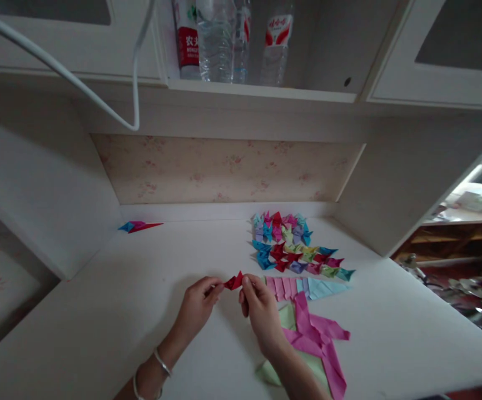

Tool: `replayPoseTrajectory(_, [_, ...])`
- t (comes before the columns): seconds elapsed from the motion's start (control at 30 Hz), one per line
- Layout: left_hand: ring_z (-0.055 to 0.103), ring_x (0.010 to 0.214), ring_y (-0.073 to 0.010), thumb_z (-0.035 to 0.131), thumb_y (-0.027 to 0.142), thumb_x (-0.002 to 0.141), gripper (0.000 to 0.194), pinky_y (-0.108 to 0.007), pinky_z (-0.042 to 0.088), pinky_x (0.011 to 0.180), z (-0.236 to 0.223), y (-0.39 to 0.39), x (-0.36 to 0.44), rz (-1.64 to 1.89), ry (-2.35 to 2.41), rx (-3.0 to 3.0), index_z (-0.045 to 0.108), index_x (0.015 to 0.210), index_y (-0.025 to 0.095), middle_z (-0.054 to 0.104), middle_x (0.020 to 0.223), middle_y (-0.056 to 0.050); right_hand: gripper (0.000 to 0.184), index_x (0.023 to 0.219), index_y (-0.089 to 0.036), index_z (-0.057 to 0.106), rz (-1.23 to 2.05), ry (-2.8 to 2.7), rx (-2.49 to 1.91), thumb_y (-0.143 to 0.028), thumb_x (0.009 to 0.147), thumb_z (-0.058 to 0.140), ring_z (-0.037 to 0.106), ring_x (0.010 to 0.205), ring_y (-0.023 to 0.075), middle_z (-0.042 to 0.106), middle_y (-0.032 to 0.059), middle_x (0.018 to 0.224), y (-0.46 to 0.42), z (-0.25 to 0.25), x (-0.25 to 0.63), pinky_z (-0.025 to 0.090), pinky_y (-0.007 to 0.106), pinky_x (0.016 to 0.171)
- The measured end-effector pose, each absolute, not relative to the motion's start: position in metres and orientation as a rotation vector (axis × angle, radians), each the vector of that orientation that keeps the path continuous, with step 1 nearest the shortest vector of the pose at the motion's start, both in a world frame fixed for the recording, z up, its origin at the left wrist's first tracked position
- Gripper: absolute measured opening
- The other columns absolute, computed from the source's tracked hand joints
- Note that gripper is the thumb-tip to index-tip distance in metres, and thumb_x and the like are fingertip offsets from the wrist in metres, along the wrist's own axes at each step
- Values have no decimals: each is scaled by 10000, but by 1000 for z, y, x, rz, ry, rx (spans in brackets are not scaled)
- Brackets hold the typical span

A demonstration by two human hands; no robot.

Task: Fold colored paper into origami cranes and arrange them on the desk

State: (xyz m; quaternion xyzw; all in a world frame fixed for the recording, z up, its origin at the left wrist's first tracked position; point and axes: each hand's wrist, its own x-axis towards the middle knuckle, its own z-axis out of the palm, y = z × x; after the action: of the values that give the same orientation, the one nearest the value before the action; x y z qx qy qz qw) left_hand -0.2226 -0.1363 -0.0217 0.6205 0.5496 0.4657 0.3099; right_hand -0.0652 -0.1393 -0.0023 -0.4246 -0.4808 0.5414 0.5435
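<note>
Both my hands pinch a small red folded paper piece just above the white desk. My left hand grips its left end with closed fingertips, and my right hand grips its right end. Beyond them lies a pile of several small folded paper pieces in red, blue, pink, green and purple. Right of my right hand sits a fan of pink and light blue paper strips. Loose pink strips and pale green sheets lie under and beside my right forearm.
A blue and red folded piece lies alone at the desk's back left. Plastic water bottles stand on the shelf above. A white cable hangs at upper left. Cabinet walls close the desk on both sides.
</note>
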Motion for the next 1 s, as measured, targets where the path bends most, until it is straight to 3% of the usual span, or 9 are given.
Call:
replayPoseTrajectory(0.1, [597, 653, -157, 518, 380, 874, 248, -237, 434, 596, -4, -133, -208, 1151, 1460, 1834, 675, 780, 213, 666, 732, -18, 347, 765, -179, 613, 1246, -1249, -1051, -502, 864, 531, 385, 427, 66, 488, -45, 554, -141, 4, -39, 263, 186, 401])
replayPoseTrajectory(0.27, [613, 740, -176, 499, 327, 886, 227, -252, 425, 663, 23, -116, -185, 1053, 1424, 2074, 675, 786, 224, 680, 789, -32, 342, 885, -193, 639, 1162, -1310, -1153, -523, 832, 563, 434, 471, 97, 520, -30, 596, -134, 5, 23, 318, 206, 432])
replayPoseTrajectory(0.47, [616, 724, -185, 520, 291, 854, 201, -273, 426, 678, 36, -81, -149, 886, 1413, 2215, 705, 803, 231, 694, 793, -42, 419, 799, -186, 627, 777, -1177, -1607, -592, 793, 522, 477, 481, 145, 566, 13, 581, -104, -17, 165, 371, 256, 455])
replayPoseTrajectory(0.6, [626, 726, -193, 550, 265, 812, 189, -274, 438, 687, 37, -53, -103, 848, 1347, 2300, 724, 748, 227, 703, 784, -51, 437, 960, -203, 644, 363, -1286, -2085, -544, 819, 410, 639, 731, 265, 700, 111, 851, -96, -50, 263, 470, 350, 641])
replayPoseTrajectory(0.77, [658, 776, -201, 541, 291, 802, 222, -275, 467, 720, 37, -12, -23, 691, 1302, 2385, 748, 766, 220, 733, 810, -69, 484, 1159, -155, 586, -33, -1718, -2255, -385, 873, 270, 535, 1135, 310, 600, 141, 1240, -101, -84, 298, 401, 414, 921])
replayPoseTrajectory(1.0, [677, 887, -244, 512, 327, 810, 274, -303, 505, 738, 35, 36, 76, 515, 1315, 2418, 754, 873, 214, 739, 904, -111, 445, 1227, -198, 521, -172, -1783, -2363, -367, 916, 252, 494, 1177, 269, 556, 93, 1308, -101, -79, 280, 377, 415, 924])
